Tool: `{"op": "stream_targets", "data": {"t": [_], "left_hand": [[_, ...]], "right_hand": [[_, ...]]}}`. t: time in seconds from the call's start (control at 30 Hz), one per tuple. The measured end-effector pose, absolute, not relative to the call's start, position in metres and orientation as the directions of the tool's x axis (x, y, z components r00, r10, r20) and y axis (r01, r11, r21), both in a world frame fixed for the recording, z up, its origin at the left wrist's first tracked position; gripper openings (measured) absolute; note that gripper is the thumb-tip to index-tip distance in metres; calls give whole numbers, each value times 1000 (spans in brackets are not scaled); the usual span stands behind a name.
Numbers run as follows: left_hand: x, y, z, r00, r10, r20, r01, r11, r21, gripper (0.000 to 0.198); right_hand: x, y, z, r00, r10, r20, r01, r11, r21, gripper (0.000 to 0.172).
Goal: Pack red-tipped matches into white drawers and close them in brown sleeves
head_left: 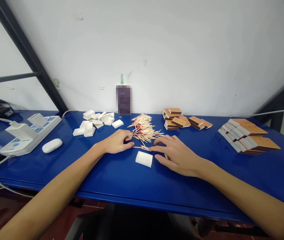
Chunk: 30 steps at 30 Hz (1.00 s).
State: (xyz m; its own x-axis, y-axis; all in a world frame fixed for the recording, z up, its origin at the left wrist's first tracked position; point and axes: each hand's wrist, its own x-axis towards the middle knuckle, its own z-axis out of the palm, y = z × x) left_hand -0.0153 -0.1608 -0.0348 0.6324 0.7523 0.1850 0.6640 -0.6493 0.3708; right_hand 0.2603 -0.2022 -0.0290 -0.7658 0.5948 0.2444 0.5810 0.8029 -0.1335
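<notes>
1. Far left on the blue counter (99, 176), I see a white power strip (44, 128) carrying adapters, with a rounded white case (52, 145) near it; the case looks closed, its contents hidden.
2. Next, small white trays (88, 125) lie jumbled near the wall. Several face upward with bare white insides showing; others are tipped, and I cannot tell what they hold.
3. My left hand (118, 141) is at the near-left edge of the heap of matches (144, 128), fingers curled; I cannot tell whether it grips any.
4. Between the hands, a few loose matches (143, 147) lie just beyond a single white tray (144, 159), apparently open side up.
5. My right hand (175, 155) has its fingers spread apart, fingertips beside those loose matches.
6. Behind it sit loosely piled brown matchbox sleeves (179, 121), contents unclear.
7. Far right, brown matchboxes (253, 130) stand stacked, pale ends facing left, insides hidden.
</notes>
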Motion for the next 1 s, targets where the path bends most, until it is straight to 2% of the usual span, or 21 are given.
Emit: {"op": "stream_targets", "data": {"t": [0.2, 0.5, 0.73, 0.83, 1.0], "left_hand": [[-15, -161, -36, 626, 766, 146, 662, -621, 419, 35], [-5, -162, -39, 607, 772, 187, 683, -627, 374, 41], [-13, -158, -39, 597, 750, 286, 547, -641, 539, 26], [-18, -155, -38, 587, 734, 342, 534, -668, 517, 26], [-21, -151, -40, 603, 702, 378, 569, -711, 413, 18]], "right_hand": [[261, -201, -31, -757, 613, 225, 603, 789, -120, 37], [259, -195, -33, -751, 628, 203, 619, 777, -114, 40], [261, -198, -27, -771, 619, 150, 598, 784, -165, 41], [262, -198, -28, -770, 612, 180, 591, 791, -157, 41], [260, -196, -31, -749, 620, 234, 616, 781, -102, 42]]}}
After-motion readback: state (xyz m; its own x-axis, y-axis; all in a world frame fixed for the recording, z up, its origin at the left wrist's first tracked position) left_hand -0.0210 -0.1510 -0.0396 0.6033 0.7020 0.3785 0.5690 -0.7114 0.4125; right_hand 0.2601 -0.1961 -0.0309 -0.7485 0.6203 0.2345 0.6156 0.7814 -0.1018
